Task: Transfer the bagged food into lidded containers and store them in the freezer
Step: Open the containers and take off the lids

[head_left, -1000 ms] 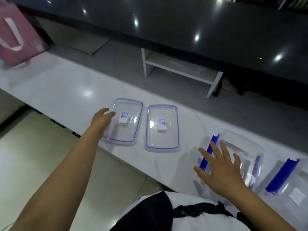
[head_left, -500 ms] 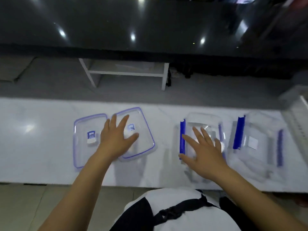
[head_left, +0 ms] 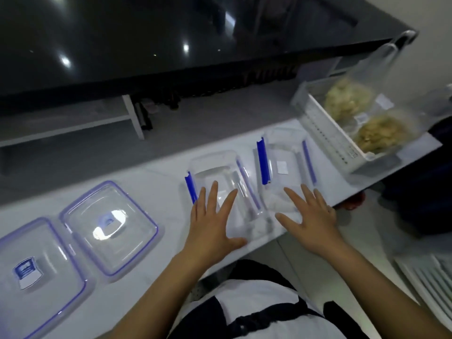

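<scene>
While both hands spread, two containers [head_left: 220, 177], two lids [head_left: 107, 228], two food bags [head_left: 349, 101].

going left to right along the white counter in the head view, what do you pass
Left lid → right lid → left container under the left hand → right container with the right hand at its near end → white tray holding two bags of food.

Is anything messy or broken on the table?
Nothing looks spilled or broken. Two lids lie off beside two empty containers, and the bagged food sits in a white tray overhanging the counter's end.
</scene>
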`<state>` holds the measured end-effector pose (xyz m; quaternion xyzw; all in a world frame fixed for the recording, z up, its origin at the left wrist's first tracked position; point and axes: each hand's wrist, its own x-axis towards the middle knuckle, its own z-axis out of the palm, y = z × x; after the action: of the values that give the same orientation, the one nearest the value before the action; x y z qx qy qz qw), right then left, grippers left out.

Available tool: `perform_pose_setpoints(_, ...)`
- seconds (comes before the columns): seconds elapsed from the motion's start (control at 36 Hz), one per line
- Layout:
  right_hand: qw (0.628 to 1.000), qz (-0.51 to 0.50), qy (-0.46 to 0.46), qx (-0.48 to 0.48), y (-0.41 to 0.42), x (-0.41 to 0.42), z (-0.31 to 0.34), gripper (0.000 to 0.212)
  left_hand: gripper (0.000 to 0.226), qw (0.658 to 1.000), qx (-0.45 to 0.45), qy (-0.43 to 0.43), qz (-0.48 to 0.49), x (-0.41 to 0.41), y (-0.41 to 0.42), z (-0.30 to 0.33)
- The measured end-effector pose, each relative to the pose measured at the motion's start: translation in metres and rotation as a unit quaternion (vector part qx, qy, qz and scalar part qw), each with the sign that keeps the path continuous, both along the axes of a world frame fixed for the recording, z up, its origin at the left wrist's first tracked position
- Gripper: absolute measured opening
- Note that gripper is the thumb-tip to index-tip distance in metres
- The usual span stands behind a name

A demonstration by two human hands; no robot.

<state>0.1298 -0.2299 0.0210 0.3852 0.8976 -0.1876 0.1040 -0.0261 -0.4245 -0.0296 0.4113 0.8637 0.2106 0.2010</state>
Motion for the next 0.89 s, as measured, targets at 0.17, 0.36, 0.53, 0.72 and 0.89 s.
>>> perform_pose_setpoints(0.17,0.999,-0.025,0.008,-0.02,0.018,0.0,-0.017,0.073,0.111,0.999,0.022,0.016,0.038,0.005,0.014,-0.004)
perform_pose_setpoints(0.36,1.0,-0.005,0.03,-0.008,0.046,-0.002,-0.036,0.077,0.107,0.997,0.005,-0.01,0.076,0.005,0.03,0.006)
perform_pose_setpoints(0.53,0.998,0.039,0.046,-0.007,0.088,0.014,-0.035,0.075,0.107,0.993,-0.03,-0.004,0.112,0.007,0.053,0.01)
perform_pose_setpoints(0.72,0.987,0.126,0.092,-0.031,0.139,0.036,-0.008,0.072,0.109,0.983,-0.068,0.036,0.167,0.017,0.108,0.041)
perform_pose_setpoints(0.89,0.979,0.099,0.177,-0.021,0.214,0.056,0.023,0.07,0.102,0.99,-0.014,0.004,0.138,0.042,0.194,0.068)
